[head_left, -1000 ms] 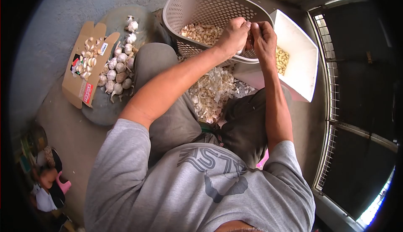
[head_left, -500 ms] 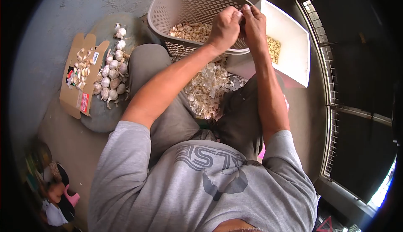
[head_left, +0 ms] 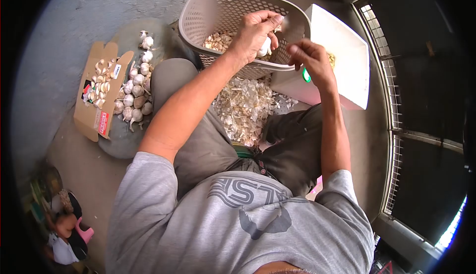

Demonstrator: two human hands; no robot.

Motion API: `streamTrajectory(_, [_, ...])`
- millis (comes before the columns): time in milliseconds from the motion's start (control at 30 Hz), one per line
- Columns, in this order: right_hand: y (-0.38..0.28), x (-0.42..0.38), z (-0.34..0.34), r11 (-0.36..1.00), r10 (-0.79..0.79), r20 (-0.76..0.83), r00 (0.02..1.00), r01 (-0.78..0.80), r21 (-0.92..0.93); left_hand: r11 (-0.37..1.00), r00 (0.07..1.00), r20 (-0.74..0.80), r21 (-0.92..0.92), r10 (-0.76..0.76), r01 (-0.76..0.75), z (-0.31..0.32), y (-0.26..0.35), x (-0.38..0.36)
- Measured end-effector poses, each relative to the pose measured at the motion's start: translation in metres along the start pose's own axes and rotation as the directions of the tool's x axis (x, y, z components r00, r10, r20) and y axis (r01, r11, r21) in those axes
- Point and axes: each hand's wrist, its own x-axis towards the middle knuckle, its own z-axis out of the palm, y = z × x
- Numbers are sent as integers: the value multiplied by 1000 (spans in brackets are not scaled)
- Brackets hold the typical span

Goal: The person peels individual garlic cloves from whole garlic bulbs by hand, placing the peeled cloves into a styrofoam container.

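Observation:
My left hand (head_left: 253, 31) hovers over the beige plastic basket (head_left: 198, 11) and grips a white piece of garlic (head_left: 265, 48) between fingers and thumb. Loose garlic cloves (head_left: 218, 41) lie inside the basket. Just to the right, my right hand (head_left: 310, 58) is apart from the left, fingers curled around a small green object (head_left: 306, 75) that is mostly hidden. It hangs in front of a white tub (head_left: 347, 41) holding peeled cloves (head_left: 331, 58).
A heap of garlic skins (head_left: 245, 108) lies between my knees. Whole garlic bulbs (head_left: 136, 90) sit on a grey slab at the left, beside an open cardboard box (head_left: 94, 110) with cloves. A barred window (head_left: 396, 125) runs along the right.
My hands were pressed together over the basket rim; now they have come apart. The left keeps the garlic over the basket, and the right has dropped lower and to the right.

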Motion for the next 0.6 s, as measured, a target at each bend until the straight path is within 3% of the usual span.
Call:
streamTrajectory(100, [-10,4,16,975,-118,-198,973,151,161,997,998,-3,27,-68,68,8,-10,1])
streamTrajectory(233, [-5,19,19,987,-139,-219,966,153,44,998,998,-42,48,-43,45,17,-20,0])
streamTrajectory(333, [-3,29,21,960,-210,-270,940,250,123,999,999,-21,18,-45,46,10,-20,1])
streamTrajectory(433, [-8,33,19,944,-192,-117,974,216,249,994,994,-37,-22,-103,103,5,-21,2])
streamTrajectory(467, [1,37,16,941,-116,-80,990,135,309,991,990,-47,-36,-132,131,3,-21,2])
streamTrajectory(600, [-1,38,22,853,-167,-36,985,162,497,989,988,-60,-58,-142,138,3,-14,2])
